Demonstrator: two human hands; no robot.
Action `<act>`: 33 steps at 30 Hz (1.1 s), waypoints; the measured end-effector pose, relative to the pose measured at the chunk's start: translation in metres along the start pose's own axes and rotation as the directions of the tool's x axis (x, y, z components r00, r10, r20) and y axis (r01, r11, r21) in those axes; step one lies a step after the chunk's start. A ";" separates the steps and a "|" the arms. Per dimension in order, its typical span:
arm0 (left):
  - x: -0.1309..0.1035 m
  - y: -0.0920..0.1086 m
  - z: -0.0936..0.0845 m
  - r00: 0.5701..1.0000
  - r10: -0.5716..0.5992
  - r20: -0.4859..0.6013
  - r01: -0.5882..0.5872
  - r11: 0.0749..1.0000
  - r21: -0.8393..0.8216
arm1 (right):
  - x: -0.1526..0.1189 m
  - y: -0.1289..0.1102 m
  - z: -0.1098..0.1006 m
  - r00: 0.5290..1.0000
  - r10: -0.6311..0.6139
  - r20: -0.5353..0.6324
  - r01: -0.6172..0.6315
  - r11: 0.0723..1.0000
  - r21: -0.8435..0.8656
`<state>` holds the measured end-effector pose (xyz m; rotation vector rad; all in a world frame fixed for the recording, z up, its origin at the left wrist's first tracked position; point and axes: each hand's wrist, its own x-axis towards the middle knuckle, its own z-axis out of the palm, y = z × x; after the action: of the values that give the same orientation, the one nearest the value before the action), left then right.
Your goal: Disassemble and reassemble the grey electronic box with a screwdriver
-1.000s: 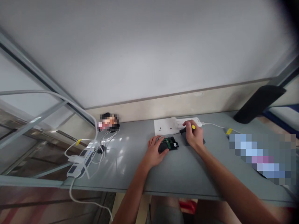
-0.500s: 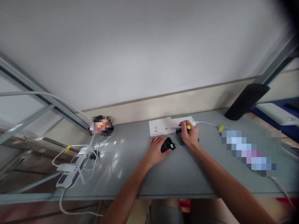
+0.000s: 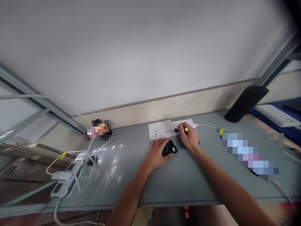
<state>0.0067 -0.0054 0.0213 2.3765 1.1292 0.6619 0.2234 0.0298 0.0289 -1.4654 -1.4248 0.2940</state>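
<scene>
My left hand [image 3: 158, 154] lies on the grey table and grips a small black device [image 3: 168, 148] with a green part, fingers behind it and thumb in front. My right hand [image 3: 190, 135], fingers closed, holds a screwdriver [image 3: 186, 129] with a yellow end; its dark shaft points left over the white sheet's right side. Beneath my right hand rests a dark grey flat piece [image 3: 181, 142], partly covered by the hand. Several tiny dark screws [image 3: 155, 133] lie on the white sheet [image 3: 160, 126], just behind the device.
A white power strip [image 3: 191, 122] lies behind my right hand, its cable running right. Another power strip [image 3: 68, 179] with tangled cables is at the left edge. A black cylinder [image 3: 245, 103] leans at the back right. Blurred items lie at the back left and right.
The screwdriver and my right hand have shifted slightly left, the tool now over the sheet's right part. My left hand still holds the device. The whole view has shifted a little.
</scene>
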 end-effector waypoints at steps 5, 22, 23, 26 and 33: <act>-0.004 0.002 -0.006 0.993 -0.039 -0.114 0.037 0.999 -0.019 | 0.000 -0.001 0.001 0.999 0.003 0.036 -0.002 1.000 -0.015; 0.000 -0.017 0.005 0.917 -0.159 -0.366 0.161 0.987 -0.026 | -0.002 -0.022 -0.007 0.972 0.224 0.066 -0.231 0.877 0.422; 0.001 -0.018 0.005 0.914 -0.162 -0.371 0.163 0.986 -0.030 | -0.002 -0.022 -0.006 0.971 0.229 0.075 -0.238 0.869 0.433; 0.002 -0.020 0.005 0.909 -0.165 -0.382 0.161 0.986 -0.043 | -0.002 -0.023 -0.005 0.968 0.227 0.105 -0.250 0.860 0.446; 0.002 -0.024 0.006 0.889 -0.184 -0.418 0.160 0.983 -0.090 | -0.002 -0.023 -0.005 0.958 0.262 0.121 -0.287 0.836 0.467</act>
<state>-0.0033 0.0088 0.0040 2.1064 1.4582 1.1701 0.2130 0.0212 0.0476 -1.2436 -1.0699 0.8154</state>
